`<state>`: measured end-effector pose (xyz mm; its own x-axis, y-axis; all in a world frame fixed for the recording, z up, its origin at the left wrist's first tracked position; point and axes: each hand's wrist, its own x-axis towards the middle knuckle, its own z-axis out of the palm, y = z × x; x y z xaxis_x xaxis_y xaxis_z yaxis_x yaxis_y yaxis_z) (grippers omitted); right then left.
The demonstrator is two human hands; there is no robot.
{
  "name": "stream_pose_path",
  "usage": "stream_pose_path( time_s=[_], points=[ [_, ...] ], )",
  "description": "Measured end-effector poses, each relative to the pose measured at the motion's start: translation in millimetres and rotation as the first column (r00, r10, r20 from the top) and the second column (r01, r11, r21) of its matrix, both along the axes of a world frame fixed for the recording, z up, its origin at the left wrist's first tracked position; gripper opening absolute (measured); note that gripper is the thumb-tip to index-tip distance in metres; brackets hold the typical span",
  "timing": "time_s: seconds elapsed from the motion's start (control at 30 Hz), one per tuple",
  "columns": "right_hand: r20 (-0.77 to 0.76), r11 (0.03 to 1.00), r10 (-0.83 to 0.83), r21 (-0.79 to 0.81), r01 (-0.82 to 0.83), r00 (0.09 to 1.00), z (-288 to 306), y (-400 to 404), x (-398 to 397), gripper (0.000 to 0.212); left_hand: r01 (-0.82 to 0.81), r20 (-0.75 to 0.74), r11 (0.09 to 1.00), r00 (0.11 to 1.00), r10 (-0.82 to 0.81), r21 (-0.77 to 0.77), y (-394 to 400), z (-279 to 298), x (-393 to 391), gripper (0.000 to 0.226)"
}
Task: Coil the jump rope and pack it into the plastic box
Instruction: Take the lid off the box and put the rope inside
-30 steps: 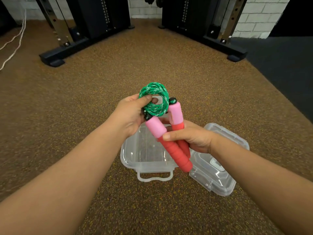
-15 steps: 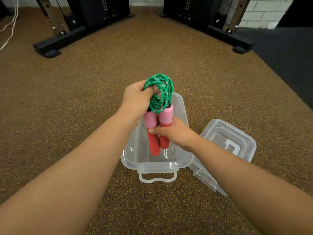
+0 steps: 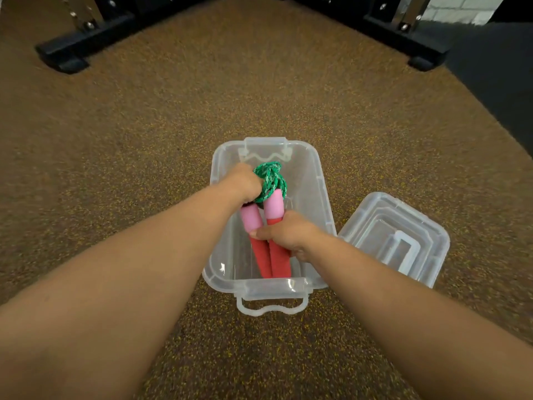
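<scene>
The jump rope has a green braided cord wound into a small coil (image 3: 271, 180) and two pink-and-red foam handles (image 3: 271, 255) lying side by side. Both sit inside the clear plastic box (image 3: 323, 197), which stands open on the floor. My left hand (image 3: 240, 183) is closed around the coil at the far end of the box. My right hand (image 3: 288, 235) grips the two handles near their middle. The red handle ends point toward the near wall of the box.
The clear lid (image 3: 395, 238) lies upside down on the floor just right of the box. Brown speckled gym flooring surrounds everything. Black machine bases stand at the far left (image 3: 83, 41) and far right (image 3: 403, 33). A dark mat (image 3: 496, 82) covers the right edge.
Both hands have lowered the coiled rope and handles from above the box down into it. The view has tilted down and closer to the box.
</scene>
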<state>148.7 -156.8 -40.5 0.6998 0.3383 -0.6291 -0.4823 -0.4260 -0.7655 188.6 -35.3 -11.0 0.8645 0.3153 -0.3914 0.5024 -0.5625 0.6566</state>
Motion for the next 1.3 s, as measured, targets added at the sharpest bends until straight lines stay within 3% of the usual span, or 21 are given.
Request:
stream_pose_path(
  time_s=[0.13, 0.27, 0.33, 0.5, 0.67, 0.93, 1.03, 1.1, 1.2, 1.3],
  points=[
    [0.040, 0.987, -0.010, -0.160, 0.016, 0.999, -4, 4, 5, 0.073, -0.042, -0.086, 0.999, 0.995, 0.041, -0.010, -2, -16, 1, 0.036],
    [0.073, 0.901, 0.210, -0.402, -0.164, 0.975, -3, 2, 8, 0.061, -0.086, -0.105, 0.996, 0.991, 0.084, -0.016, -7, -29, 3, 0.036],
    [0.113, 0.856, 0.280, -0.480, -0.194, 0.953, -4, 3, 7, 0.066, -0.088, -0.100, 0.996, 0.991, 0.087, -0.005, -9, -32, 5, 0.035],
    [0.149, 0.780, 0.358, -0.591, -0.208, 0.922, -13, 8, 6, 0.093, -0.065, -0.103, 0.989, 0.991, 0.080, 0.136, -14, -39, 9, 0.033],
    [0.226, 0.714, 0.479, -0.663, -0.226, 0.848, -6, 7, 2, 0.090, -0.015, -0.154, 0.983, 0.987, 0.044, 0.185, -16, -52, 8, 0.030],
    [0.213, 0.628, 0.577, -0.733, -0.262, 0.789, 14, 3, 0, 0.086, -0.162, -0.139, 0.973, 0.973, 0.186, 0.166, -16, -51, -1, 0.054],
    [0.349, 0.690, 0.598, -0.682, -0.242, 0.722, 32, -2, 4, 0.086, -0.138, -0.122, 0.972, 0.979, 0.162, 0.189, -21, -41, -3, 0.057],
    [0.523, 0.761, 0.587, -0.617, -0.200, 0.618, 48, -15, 10, 0.082, -0.126, 0.020, 0.981, 0.992, 0.124, 0.146, -29, -29, -5, 0.046],
    [0.788, 0.897, 0.407, -0.439, -0.042, 0.461, 63, -47, 26, 0.063, -0.080, 0.257, 0.997, 0.964, 0.075, 0.008, -54, 1, -11, 0.040],
    [0.871, 0.948, 0.227, -0.300, 0.106, 0.435, 59, -92, 36, 0.051, 0.010, 0.392, 0.999, 0.920, 0.008, -0.043, -86, 24, -11, 0.048]
  ],
)
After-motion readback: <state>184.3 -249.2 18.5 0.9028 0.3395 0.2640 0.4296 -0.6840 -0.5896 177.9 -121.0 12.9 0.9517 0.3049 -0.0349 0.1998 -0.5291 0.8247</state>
